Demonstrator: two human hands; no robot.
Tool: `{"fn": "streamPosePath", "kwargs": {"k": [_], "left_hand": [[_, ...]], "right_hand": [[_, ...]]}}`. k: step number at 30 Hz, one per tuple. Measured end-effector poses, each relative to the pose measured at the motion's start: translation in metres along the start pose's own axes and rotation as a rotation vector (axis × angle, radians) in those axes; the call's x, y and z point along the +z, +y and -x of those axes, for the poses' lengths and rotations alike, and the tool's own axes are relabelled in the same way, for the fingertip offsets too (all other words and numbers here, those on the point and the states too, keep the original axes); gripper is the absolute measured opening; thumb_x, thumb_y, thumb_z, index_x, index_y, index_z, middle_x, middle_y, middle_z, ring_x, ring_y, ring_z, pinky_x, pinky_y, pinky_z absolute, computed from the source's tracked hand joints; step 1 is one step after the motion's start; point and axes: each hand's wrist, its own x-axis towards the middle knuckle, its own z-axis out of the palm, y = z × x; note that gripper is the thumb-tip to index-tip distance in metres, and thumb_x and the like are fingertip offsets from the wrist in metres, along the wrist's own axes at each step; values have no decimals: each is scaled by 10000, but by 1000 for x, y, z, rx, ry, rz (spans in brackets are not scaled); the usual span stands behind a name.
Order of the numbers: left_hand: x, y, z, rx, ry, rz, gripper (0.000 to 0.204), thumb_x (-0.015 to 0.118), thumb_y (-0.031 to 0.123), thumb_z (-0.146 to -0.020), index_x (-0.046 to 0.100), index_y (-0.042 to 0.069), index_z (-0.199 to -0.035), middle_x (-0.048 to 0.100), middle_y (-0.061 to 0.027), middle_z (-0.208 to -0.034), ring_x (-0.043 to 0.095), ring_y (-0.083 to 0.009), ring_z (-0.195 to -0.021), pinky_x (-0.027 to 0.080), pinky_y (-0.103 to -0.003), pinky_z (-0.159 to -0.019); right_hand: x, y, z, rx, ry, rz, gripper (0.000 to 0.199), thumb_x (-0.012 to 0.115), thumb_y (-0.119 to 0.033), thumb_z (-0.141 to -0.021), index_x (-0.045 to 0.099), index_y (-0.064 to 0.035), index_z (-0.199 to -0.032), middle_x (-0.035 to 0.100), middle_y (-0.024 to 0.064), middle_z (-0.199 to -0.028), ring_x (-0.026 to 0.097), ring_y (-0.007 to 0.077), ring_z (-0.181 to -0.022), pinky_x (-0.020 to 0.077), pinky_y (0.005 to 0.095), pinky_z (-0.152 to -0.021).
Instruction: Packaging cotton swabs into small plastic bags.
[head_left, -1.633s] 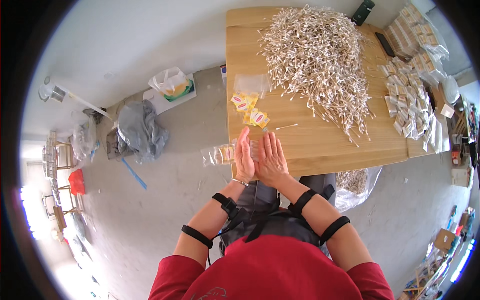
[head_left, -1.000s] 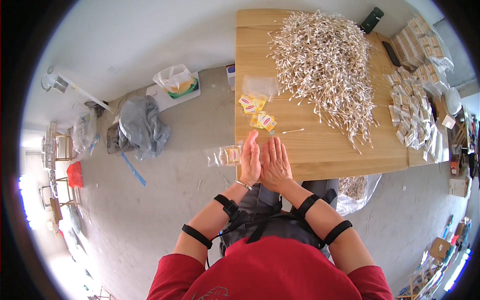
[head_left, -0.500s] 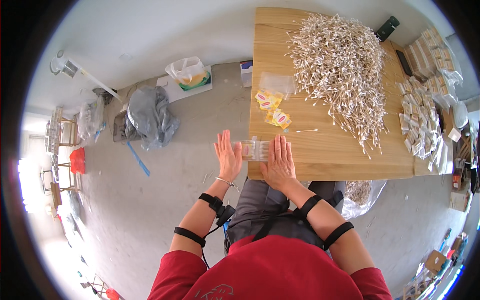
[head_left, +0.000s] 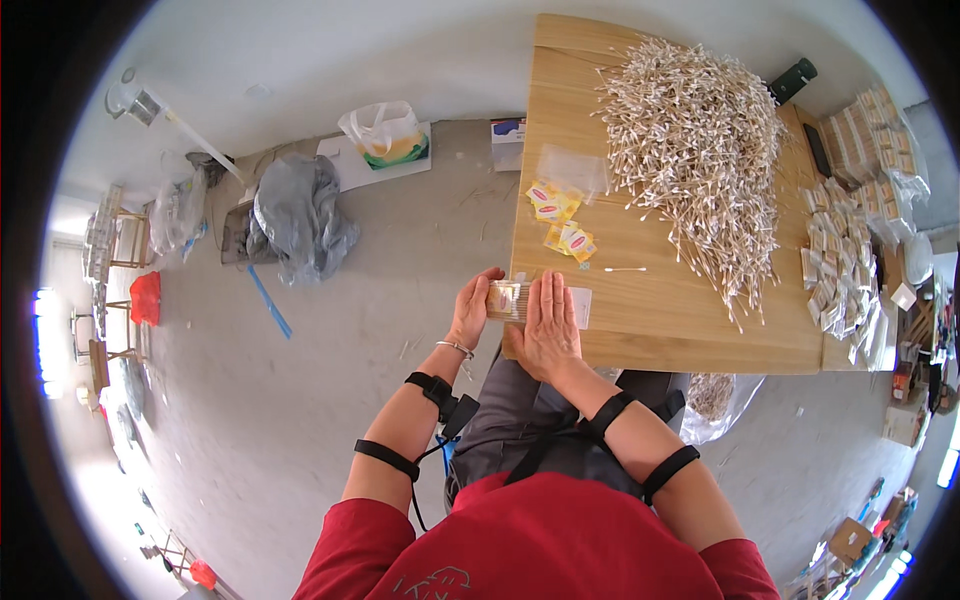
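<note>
Clear plastic wrapped a small packet of cotton swabs (head_left: 506,300), which sat pressed between the two palms at the near-left corner of the wooden table (head_left: 650,320). Its long axis ran left to right, from one palm to the other. The left hand (head_left: 472,308) cupped its left end with fingers straight, pointing away from the body; the right hand (head_left: 548,325) lay flat against its right end, fingers extended, not curled. Both hands touched it equally. Beyond lay yellow sachets (head_left: 560,222) and a large heap of loose swabs (head_left: 700,150).
</note>
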Motion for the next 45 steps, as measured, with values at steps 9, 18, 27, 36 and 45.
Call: {"fn": "streamPosePath", "kwargs": {"k": [9, 18, 27, 36, 45], "left_hand": [[4, 8, 6, 70, 0, 93, 492, 371, 353, -1031, 486, -35, -1311, 564, -136, -1284, 519, -181, -1175, 408, -308, -1008], [1, 22, 14, 105, -8, 47, 739, 184, 556, -1002, 284, -23, -1450, 352, -159, -1482, 278, -236, -1395, 201, -362, -1149], [3, 18, 18, 125, -62, 25, 772, 186, 605, -981, 267, 14, -1471, 366, -148, -1479, 280, -244, -1396, 194, -359, -1147], [3, 16, 20, 149, -58, 68, 762, 207, 601, -982, 266, 18, -1469, 369, -153, -1474, 306, -249, -1382, 230, -352, -1133], [-1, 22, 20, 90, -77, 211, 510, 406, 213, -997, 300, -5, -1445, 458, -172, -1400, 440, -213, -1275, 338, -323, -1075]], "right_hand": [[3, -8, -3, 24, 12, -46, 833, 505, -370, -883, 128, 136, -1427, 64, 313, -1519, 44, 441, -1431, 73, 498, -1169], [11, 20, -23, 31, 395, -902, 740, 329, -422, -994, 82, 95, -1463, 83, 292, -1538, 56, 417, -1440, 65, 443, -1168], [9, -6, -33, 24, 388, -1026, 752, 318, -458, -994, 86, 69, -1477, 101, 267, -1547, 66, 375, -1451, 83, 417, -1167], [12, -30, -38, 33, 353, -1104, 800, 343, -513, -977, 109, 66, -1477, 130, 259, -1545, 85, 375, -1449, 104, 418, -1163], [16, -27, -40, 5, 329, -1087, 737, 354, -442, -985, 125, 56, -1478, 133, 249, -1548, 87, 374, -1449, 109, 424, -1164]]}}
